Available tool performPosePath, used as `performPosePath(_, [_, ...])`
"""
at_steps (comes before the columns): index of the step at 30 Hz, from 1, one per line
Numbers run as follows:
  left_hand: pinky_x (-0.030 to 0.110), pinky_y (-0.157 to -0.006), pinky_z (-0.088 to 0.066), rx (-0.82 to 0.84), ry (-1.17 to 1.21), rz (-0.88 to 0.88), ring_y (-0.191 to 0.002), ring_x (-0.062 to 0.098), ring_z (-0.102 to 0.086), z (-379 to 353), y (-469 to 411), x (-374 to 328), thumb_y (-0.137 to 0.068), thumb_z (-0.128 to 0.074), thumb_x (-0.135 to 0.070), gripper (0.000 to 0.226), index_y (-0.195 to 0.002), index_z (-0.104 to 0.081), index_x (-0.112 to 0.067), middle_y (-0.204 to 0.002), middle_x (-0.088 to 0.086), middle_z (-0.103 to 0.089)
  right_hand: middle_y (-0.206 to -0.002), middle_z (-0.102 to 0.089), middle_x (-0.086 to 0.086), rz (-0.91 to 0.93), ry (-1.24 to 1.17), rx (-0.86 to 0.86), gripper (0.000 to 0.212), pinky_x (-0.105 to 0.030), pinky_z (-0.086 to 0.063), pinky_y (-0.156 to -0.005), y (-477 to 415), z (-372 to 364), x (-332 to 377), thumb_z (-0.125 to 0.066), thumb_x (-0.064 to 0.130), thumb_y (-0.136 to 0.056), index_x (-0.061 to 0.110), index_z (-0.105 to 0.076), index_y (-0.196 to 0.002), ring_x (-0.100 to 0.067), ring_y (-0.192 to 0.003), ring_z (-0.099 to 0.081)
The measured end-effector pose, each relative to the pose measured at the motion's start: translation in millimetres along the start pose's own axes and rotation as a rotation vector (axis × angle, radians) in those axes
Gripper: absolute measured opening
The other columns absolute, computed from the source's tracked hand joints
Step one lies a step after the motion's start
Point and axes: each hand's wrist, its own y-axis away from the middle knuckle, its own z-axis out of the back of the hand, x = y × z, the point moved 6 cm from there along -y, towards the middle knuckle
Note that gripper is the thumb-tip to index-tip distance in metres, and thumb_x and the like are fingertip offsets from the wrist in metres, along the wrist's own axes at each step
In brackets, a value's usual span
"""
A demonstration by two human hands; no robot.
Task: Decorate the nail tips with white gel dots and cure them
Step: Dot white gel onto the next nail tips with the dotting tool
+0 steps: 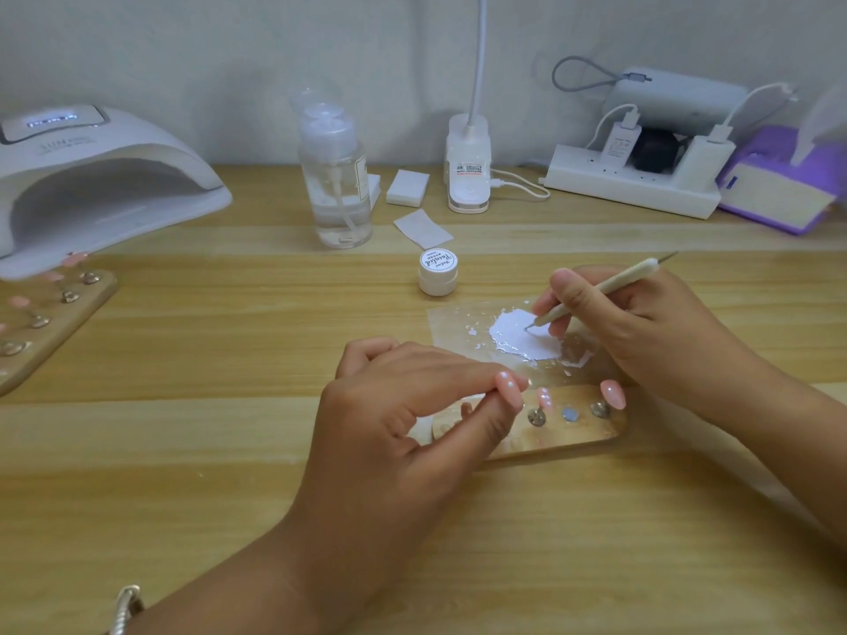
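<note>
Lamp [91, 176] far left. Your left hand [403, 405] pinches a pink tip [509, 390] over the holder [573, 435]. Gel [518, 341] puddled just behind. Your right hand [651, 327] grips the pen [609, 288], point in gel.

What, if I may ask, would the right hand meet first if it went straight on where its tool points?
The white gel puddle: the dotting tool in the right hand points down-left, its tip apparently touching it.

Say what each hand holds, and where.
Right hand pinches the dotting tool low on its shaft. Left hand pinches a nail tip between thumb and forefinger.
</note>
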Motion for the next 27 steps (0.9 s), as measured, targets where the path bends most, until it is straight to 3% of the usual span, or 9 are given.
performPosePath(2, [0.045,-0.091,-0.041,0.0,0.005,-0.002,-0.087,-0.001,-0.069,-0.3,-0.1,0.0,-0.087,-0.067,-0.032,0.011,-0.083,-0.076,-0.028,-0.088,-0.024,-0.074,-0.078,-0.072,0.007,0.002,0.003,0.014,0.037,-0.009,-0.045,-0.05,0.7,-1.9,0.6,-0.05,0.049,-0.094,0.025,-0.075,-0.08,-0.001,-0.064,-0.065])
performPosePath(5, [0.044,-0.09,-0.042,-0.001,0.002,-0.005,-0.087,-0.002,-0.069,0.0,0.2,-0.3,-0.087,-0.067,-0.032,0.011,-0.083,-0.076,-0.028,-0.088,-0.024,-0.074,-0.076,-0.073,0.004,-0.024,-0.034,0.031,0.038,-0.01,-0.044,-0.044,-0.3,-2.1,0.6,-0.052,0.046,-0.095,0.023,-0.076,-0.077,-0.004,-0.061,-0.066])
performPosePath(9, [0.044,-0.091,-0.041,0.005,0.004,-0.002,-0.087,-0.001,-0.069,0.3,0.4,-0.6,-0.087,-0.067,-0.032,0.011,-0.083,-0.076,-0.028,-0.088,-0.024,-0.073,-0.076,-0.073,0.007,-0.014,0.021,0.006,0.037,-0.012,-0.048,-0.054,-0.4,1.0,0.4,-0.051,0.047,-0.095,0.024,-0.076,-0.08,-0.002,-0.068,-0.067])
performPosePath(13, [0.045,-0.092,-0.041,0.008,0.01,0.005,-0.087,0.0,-0.07,0.2,0.5,-0.5,-0.087,-0.067,-0.032,0.012,-0.082,-0.076,-0.027,-0.087,-0.023,-0.074,-0.075,-0.073,0.001,-0.04,-0.034,0.029,0.038,-0.011,-0.044,-0.044,0.6,-0.5,0.9,-0.052,0.043,-0.097,0.02,-0.076,-0.078,-0.002,-0.054,-0.064])
performPosePath(16, [0.045,-0.091,-0.041,0.009,0.012,-0.001,-0.087,-0.001,-0.07,0.0,0.4,-1.1,-0.087,-0.067,-0.031,0.011,-0.081,-0.076,-0.027,-0.088,-0.023,-0.074,-0.074,-0.072,0.006,-0.02,0.049,0.001,0.037,-0.01,-0.046,-0.05,0.6,2.8,0.0,-0.051,0.047,-0.096,0.025,-0.075,-0.078,0.0,-0.06,-0.066])
performPosePath(20, [0.043,-0.09,-0.042,0.001,0.014,-0.002,-0.086,-0.002,-0.069,0.7,0.5,-0.9,-0.086,-0.068,-0.031,0.011,-0.081,-0.076,-0.026,-0.088,-0.024,-0.074,-0.079,-0.072,0.003,-0.013,0.012,-0.061,0.035,-0.016,-0.048,-0.042,4.2,3.9,5.0,-0.051,0.046,-0.096,0.025,-0.074,-0.08,-0.003,-0.059,-0.066])
performPosePath(24, [0.046,-0.09,-0.042,-0.008,0.015,-0.017,-0.086,-0.002,-0.069,1.1,-1.0,-3.1,-0.086,-0.068,-0.031,0.009,-0.079,-0.073,-0.033,-0.087,-0.024,-0.073,-0.087,-0.074,0.014,0.16,-0.098,-0.161,0.031,-0.007,-0.047,-0.061,13.7,9.4,38.6,-0.05,0.042,-0.097,0.021,-0.073,-0.093,0.003,-0.079,-0.069])
performPosePath(27, [0.047,-0.089,-0.042,-0.006,0.01,-0.017,-0.086,-0.002,-0.069,1.7,-0.6,-3.4,-0.086,-0.069,-0.03,0.009,-0.079,-0.073,-0.033,-0.086,-0.024,-0.073,-0.071,-0.072,0.006,0.276,-0.188,-0.195,0.023,-0.018,-0.048,-0.052,29.0,9.9,65.9,-0.061,0.043,-0.093,0.026,-0.07,-0.081,-0.008,-0.058,-0.065])
